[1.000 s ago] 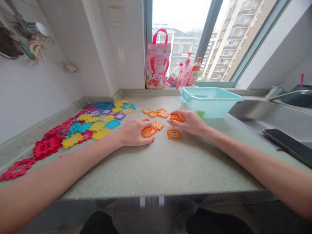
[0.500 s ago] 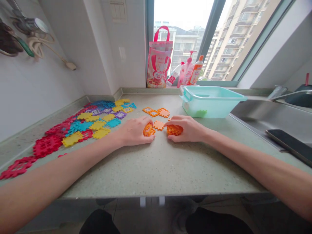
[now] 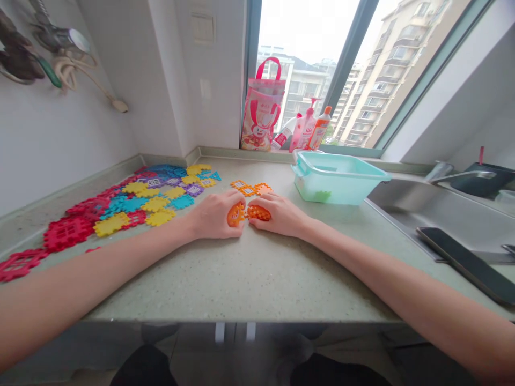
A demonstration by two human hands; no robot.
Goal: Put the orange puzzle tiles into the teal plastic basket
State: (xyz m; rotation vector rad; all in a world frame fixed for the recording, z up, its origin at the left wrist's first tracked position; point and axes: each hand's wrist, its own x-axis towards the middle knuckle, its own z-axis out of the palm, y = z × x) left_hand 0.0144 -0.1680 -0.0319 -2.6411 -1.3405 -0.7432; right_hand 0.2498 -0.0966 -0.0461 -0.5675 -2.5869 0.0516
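My left hand [image 3: 213, 215] is closed round an orange toothed plastic tile [image 3: 235, 214] on the green countertop [image 3: 257, 273]. My right hand [image 3: 279, 215] grips more orange tiles [image 3: 258, 213], stacked, right beside it. The two hands meet in the middle of the counter and their tiles touch. Three loose orange tiles [image 3: 250, 188] lie just behind the hands.
A spread of red, yellow, blue and purple tiles [image 3: 132, 203] covers the counter's left side. A teal plastic bin [image 3: 336, 178] stands at the right rear, a pink bag [image 3: 262, 111] and bottles [image 3: 308, 129] on the sill. A steel sink [image 3: 442, 206] and a dark phone [image 3: 466, 264] are to the right.
My right hand has gathered the loose orange tiles near it and slid left to meet my left hand. The left hand has barely moved. The view has shifted slightly.
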